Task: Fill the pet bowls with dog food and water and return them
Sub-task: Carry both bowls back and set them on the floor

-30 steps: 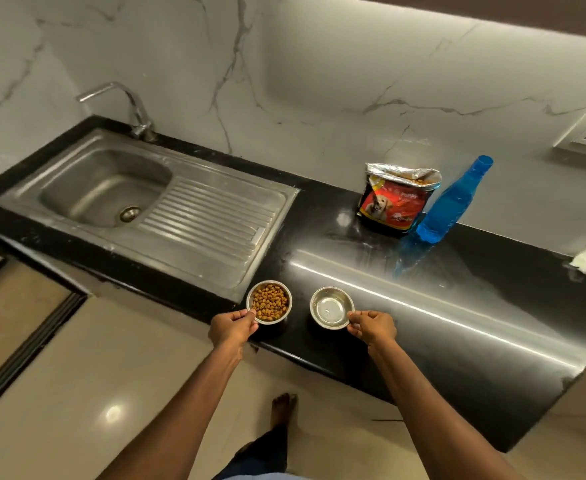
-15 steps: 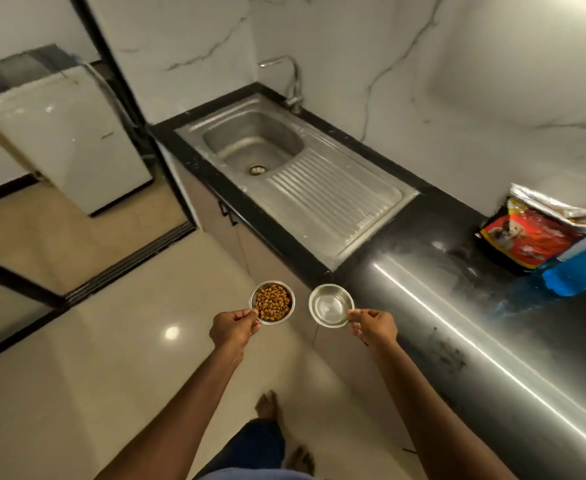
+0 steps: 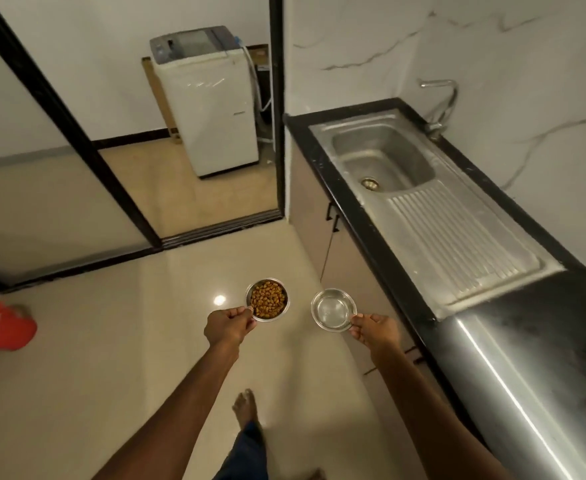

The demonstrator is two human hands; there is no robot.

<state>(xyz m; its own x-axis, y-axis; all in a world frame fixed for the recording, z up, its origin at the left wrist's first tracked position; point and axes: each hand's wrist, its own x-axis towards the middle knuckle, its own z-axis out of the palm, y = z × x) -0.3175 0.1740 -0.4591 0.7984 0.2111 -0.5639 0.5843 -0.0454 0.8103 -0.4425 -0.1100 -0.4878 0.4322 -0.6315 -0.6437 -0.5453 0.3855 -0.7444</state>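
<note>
Head view: at the far left edge, a blurred red object lies on the tiled floor. Further back, a white washing machine stands beyond a black door frame. The left hand holds a steel bowl of dog food in the air above the floor, its grip closed on the near rim, thumb on top. Just beside it, apart and not touching, the right hand holds a steel bowl of water, its grip pinching that bowl's near right rim. Both bowls are level and clear of the counter's front edge. A bare foot stands on the floor below. To the right, the black counter carries a steel sink with a drainboard, and a tap at its back edge.
</note>
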